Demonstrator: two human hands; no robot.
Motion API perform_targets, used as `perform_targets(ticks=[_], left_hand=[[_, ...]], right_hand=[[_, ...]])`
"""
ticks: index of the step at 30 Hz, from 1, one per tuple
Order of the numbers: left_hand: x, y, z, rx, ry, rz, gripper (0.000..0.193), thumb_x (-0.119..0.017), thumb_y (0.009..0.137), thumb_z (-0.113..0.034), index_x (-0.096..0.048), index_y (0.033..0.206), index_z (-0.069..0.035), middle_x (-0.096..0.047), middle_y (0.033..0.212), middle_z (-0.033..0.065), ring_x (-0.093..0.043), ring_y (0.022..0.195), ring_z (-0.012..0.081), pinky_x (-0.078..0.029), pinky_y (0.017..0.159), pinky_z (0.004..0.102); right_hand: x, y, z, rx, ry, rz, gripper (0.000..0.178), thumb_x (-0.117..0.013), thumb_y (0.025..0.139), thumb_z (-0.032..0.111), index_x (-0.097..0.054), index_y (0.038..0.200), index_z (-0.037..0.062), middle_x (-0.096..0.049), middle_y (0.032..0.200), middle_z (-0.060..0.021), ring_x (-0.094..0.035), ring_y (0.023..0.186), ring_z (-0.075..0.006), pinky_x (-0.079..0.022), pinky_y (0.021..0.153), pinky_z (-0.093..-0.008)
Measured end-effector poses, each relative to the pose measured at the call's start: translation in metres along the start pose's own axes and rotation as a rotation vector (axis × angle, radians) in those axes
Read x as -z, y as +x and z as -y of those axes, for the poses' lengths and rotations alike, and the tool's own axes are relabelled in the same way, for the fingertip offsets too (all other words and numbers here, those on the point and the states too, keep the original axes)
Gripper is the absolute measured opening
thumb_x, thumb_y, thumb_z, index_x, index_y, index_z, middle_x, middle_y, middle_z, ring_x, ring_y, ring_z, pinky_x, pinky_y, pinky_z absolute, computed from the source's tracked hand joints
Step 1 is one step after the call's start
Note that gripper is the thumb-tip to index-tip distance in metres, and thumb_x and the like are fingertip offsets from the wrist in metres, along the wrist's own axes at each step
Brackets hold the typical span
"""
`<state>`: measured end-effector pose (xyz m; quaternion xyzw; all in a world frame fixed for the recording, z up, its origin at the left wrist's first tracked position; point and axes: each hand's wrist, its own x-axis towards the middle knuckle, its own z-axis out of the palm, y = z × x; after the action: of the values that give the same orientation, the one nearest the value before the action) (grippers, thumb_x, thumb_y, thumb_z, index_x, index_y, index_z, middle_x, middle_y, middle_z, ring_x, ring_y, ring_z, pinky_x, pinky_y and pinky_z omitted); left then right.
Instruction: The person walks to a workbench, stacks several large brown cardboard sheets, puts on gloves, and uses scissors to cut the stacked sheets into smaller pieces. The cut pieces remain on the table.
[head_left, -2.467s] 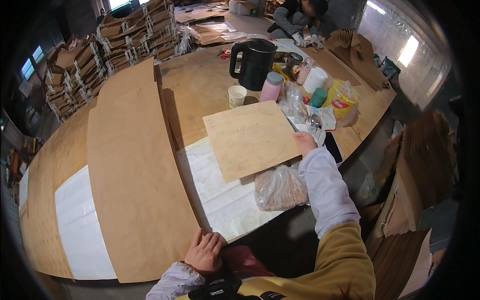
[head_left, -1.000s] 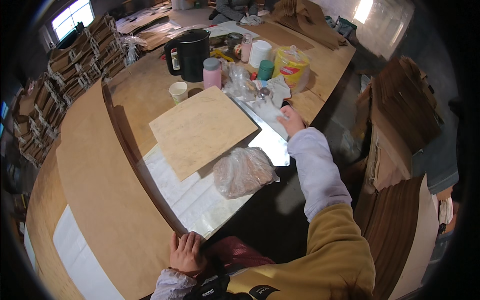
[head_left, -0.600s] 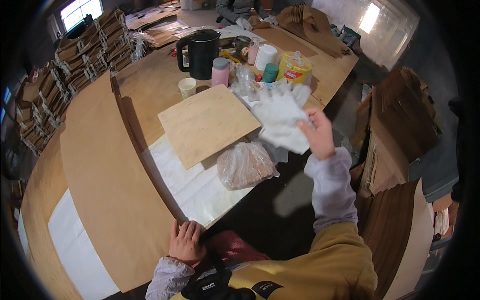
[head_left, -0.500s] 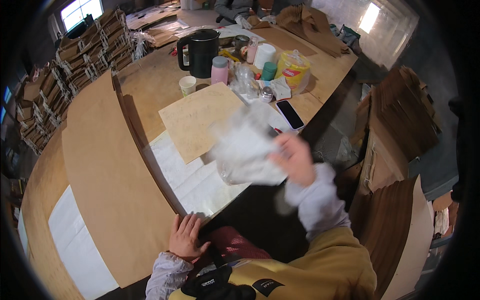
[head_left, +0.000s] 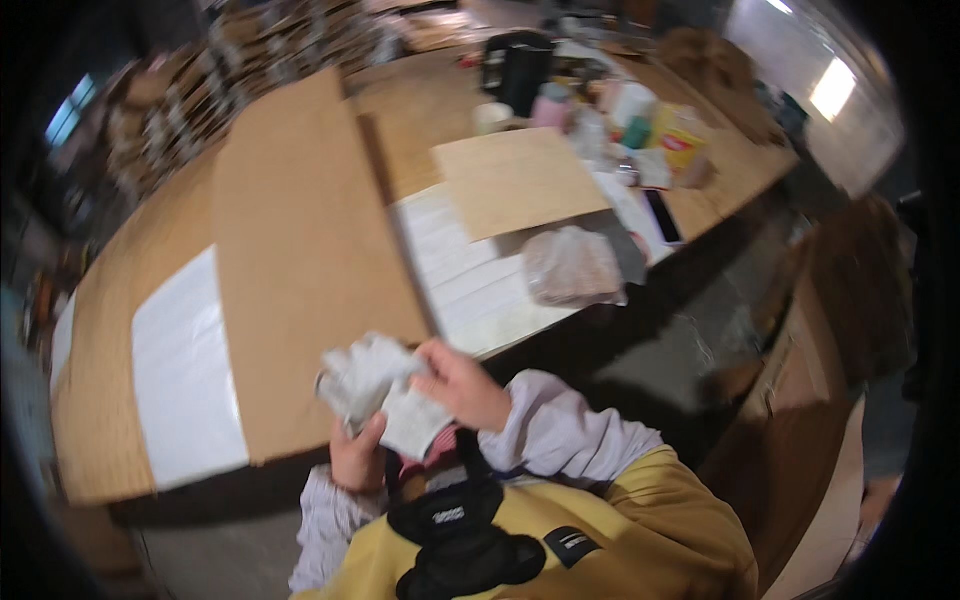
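Note:
A pair of whitish knitted work gloves (head_left: 365, 375), crumpled together, is between my hands in front of my chest. My right hand (head_left: 466, 388) grips them from the right, fingers closed on the fabric. From below, my left hand (head_left: 357, 456) pinches their lower edge; some of its fingers are hidden under the cloth. Just beyond the gloves lies a long brown cardboard sheet (head_left: 300, 250) on the table. To the right of that sheet, white paper (head_left: 455, 270) covers part of the tabletop.
A clear plastic bag with something pinkish-brown inside (head_left: 572, 268) lies by the table edge, beside a tan board (head_left: 520, 182). Farther back stand a black kettle (head_left: 520, 75), a paper cup (head_left: 492, 118) and a yellow package (head_left: 678, 140). A phone (head_left: 661, 216) lies near the right edge. Cardboard stacks (head_left: 855, 290) stand at right.
My right hand has brought the gloves from over the white paper back toward me. My left hand has lifted off the cardboard's edge and taken hold of them. The view has shifted left.

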<state>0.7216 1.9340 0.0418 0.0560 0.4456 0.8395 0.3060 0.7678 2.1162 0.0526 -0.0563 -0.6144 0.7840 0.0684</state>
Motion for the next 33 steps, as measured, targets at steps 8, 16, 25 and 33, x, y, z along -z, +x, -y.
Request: perform_targets(ticks=[8, 16, 25, 33], left_hand=[[0.062, -0.028, -0.043, -0.003, -0.015, -0.01, 0.039, -0.056, 0.092, -0.013, -0.048, 0.128, 0.0, -0.059, 0.118, 0.0095, -0.058, 0.106, 0.0209, -0.046, 0.088, 0.0349], [0.079, -0.031, -0.055, -0.189, -0.112, -0.102, 0.037, -0.053, 0.094, -0.011, -0.047, 0.127, 0.003, -0.057, 0.124, 0.0132, -0.054, 0.115, 0.0224, -0.04, 0.1, 0.0366], [0.054, -0.022, -0.067, -0.387, 0.367, -0.027, 0.035, -0.06, 0.09, -0.004, -0.049, 0.122, 0.002, -0.06, 0.111, 0.0075, -0.058, 0.101, 0.0146, -0.046, 0.088, 0.0271], [0.095, -0.054, -0.041, 0.011, 0.358, -0.299, 0.028, -0.068, 0.082, -0.002, -0.052, 0.104, 0.002, -0.062, 0.089, 0.0067, -0.057, 0.072, 0.0079, -0.046, 0.063, 0.0219]], right_hand=[[-0.033, 0.072, 0.009, 0.167, 0.402, 0.04, 0.023, -0.052, 0.092, 0.007, -0.045, 0.113, 0.0011, -0.057, 0.106, -0.0075, -0.056, 0.096, -0.0123, -0.046, 0.086, -0.0269], [-0.043, 0.095, -0.013, 0.414, -1.02, -0.36, 0.044, -0.064, 0.083, 0.009, -0.048, 0.122, -0.0018, -0.058, 0.111, -0.0142, -0.058, 0.103, -0.0243, -0.046, 0.089, -0.0334], [-0.109, 0.025, 0.013, 0.93, -0.982, 0.121, 0.039, -0.068, 0.068, 0.006, -0.062, 0.106, 0.0031, -0.059, 0.094, -0.009, -0.059, 0.084, -0.0268, -0.049, 0.069, -0.0352], [-0.115, 0.023, -0.043, 0.663, -1.127, 0.222, 0.012, -0.061, 0.074, 0.007, -0.059, 0.086, 0.0074, -0.057, 0.08, -0.0072, -0.058, 0.078, -0.0263, -0.049, 0.064, -0.0375]])
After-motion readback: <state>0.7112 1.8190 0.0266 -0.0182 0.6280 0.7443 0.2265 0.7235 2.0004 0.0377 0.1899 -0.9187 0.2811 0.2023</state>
